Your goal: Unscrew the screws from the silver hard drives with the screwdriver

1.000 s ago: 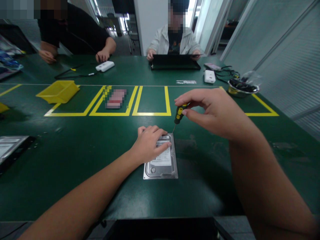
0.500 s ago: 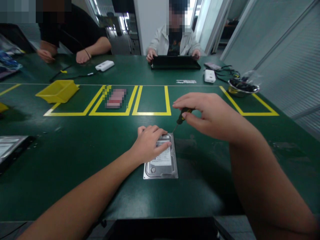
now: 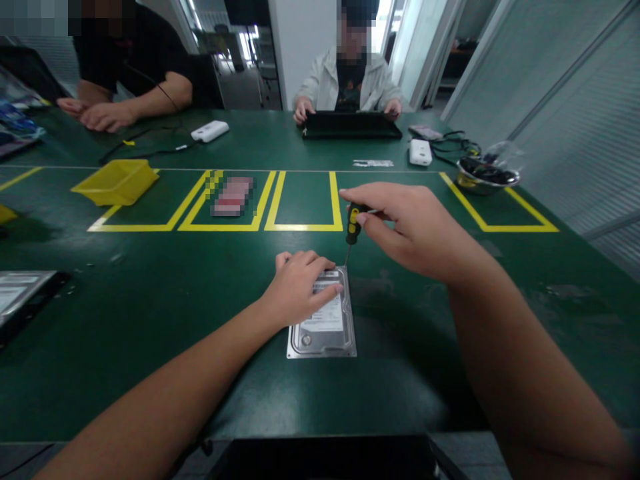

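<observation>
Screwdriver now upright in right hand (left hand unmoved).

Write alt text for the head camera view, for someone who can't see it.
A person's left hand presses on a silver hard drive on a green table while the right hand holds a small screwdriver upright at the drive's far right corner. Two other people sit across the table.

The right hand has rolled the screwdriver between its fingers; the handle now stands nearer upright, tipped toward 12 o'clock. At 10 o'clock, a co-worker's hands have drawn leftward off the counter's white device.
</observation>
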`<state>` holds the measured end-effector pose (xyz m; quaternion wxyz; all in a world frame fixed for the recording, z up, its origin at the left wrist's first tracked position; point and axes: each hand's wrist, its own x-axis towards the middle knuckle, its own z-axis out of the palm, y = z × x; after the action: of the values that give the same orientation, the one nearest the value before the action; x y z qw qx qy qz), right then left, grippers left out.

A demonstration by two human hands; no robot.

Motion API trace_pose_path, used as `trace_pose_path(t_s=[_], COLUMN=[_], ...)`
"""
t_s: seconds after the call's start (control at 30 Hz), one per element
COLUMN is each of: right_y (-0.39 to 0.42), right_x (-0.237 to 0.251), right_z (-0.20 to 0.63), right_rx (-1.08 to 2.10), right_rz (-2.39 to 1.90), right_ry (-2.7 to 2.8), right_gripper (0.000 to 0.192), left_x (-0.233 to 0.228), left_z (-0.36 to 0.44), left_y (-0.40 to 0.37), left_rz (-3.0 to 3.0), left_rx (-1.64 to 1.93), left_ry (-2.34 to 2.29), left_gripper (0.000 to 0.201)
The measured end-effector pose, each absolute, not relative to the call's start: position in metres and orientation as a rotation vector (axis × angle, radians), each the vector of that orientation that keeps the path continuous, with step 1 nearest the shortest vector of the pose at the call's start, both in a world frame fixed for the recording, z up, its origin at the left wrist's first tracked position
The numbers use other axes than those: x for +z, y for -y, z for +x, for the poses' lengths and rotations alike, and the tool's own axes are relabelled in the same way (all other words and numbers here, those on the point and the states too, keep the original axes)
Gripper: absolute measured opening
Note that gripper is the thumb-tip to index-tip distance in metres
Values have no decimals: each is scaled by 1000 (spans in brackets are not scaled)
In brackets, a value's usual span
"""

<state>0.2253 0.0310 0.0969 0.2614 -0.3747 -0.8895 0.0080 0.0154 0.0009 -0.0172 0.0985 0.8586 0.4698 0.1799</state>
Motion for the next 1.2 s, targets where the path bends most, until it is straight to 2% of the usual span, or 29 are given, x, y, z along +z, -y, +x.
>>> trace_pose_path(t_s=[0.2, 0.43, 0.73, 1.2], right_y=[-30, -28, -26, -28], right_x=[100, 100, 103, 101], right_z=[228, 225, 227, 223], right_rx=[-29, 4, -6, -33], right_rz=[-973, -1015, -915, -1058], right_ry=[2422, 2401, 2439, 2357], right_gripper=[40, 22, 34, 20], left_x=[-17, -17, -18, -15], left_z=[16, 16, 16, 16], left_y=[-1, -1, -1, 0], left_rz=[2541, 2546, 2548, 2525], left_rx=[532, 533, 537, 545], left_ry=[-1392, -1394, -1391, -1382], left_gripper=[38, 38, 39, 39])
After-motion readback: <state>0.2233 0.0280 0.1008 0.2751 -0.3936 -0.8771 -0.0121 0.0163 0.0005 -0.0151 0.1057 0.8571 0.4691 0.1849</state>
